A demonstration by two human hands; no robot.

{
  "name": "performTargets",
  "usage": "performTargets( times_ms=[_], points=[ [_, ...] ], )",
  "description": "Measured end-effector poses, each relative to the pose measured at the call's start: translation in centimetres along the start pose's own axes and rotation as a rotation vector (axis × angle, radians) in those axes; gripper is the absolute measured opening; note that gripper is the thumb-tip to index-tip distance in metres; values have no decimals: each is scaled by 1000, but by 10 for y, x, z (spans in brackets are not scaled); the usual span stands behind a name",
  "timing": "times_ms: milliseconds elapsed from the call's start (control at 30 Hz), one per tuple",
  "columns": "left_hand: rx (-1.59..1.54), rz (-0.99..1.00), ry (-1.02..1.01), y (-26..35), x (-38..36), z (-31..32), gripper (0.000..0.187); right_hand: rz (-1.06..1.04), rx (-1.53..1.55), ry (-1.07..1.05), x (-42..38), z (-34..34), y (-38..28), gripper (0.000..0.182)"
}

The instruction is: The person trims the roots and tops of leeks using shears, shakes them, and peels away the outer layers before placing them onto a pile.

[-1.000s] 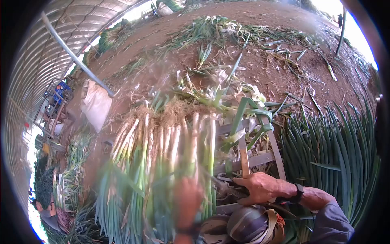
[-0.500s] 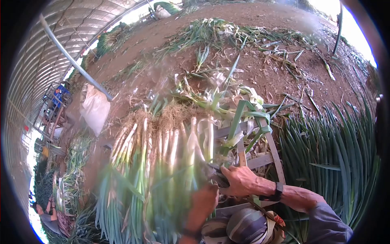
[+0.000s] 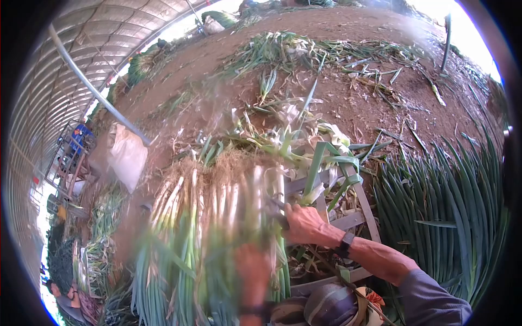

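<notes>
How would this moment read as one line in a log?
left hand: blurred, over green onions | right hand: holding dark object, shape unclear

Hands (image 3: pixel 304 224) near together, left one (image 3: pixel 253 267) blurred

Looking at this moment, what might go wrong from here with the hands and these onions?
The right hand holds a dark tool close to the pale onion stalks, so a slip might bruise or split one.

The left hand is blurred, just below and to one side of the tool, so the two could knock together.

A folded green leaf juts up by the slatted frame and might snag the right hand.
</notes>
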State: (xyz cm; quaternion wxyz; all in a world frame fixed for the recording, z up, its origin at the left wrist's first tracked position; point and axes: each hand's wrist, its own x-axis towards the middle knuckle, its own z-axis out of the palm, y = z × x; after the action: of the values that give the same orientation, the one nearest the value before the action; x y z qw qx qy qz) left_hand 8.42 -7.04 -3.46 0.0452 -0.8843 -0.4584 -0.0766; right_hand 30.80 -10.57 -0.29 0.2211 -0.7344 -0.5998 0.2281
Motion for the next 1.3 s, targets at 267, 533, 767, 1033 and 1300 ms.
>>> performTargets(
  times_ms=[267,533,767,1033,1300],
  points=[
    [-66,-183,-185,-3,20,4,60,-17,10,-4,-7,-22,-4,60],
    [-531,-253,-184,-14,56,-38,55,-196,169,-236,-122,-66,-9,75],
    [-599,-212,-46,-11,59,-32,44,-180,130,-7,-132,-71,1,82],
    [-433,4,-195,-4,-20,-5,43,-144,201,-190,-118,-74,-7,80],
    [-607,-217,51,-14,-32,4,30,-272,88,-400,-96,-61,-21,63]
  ],
)
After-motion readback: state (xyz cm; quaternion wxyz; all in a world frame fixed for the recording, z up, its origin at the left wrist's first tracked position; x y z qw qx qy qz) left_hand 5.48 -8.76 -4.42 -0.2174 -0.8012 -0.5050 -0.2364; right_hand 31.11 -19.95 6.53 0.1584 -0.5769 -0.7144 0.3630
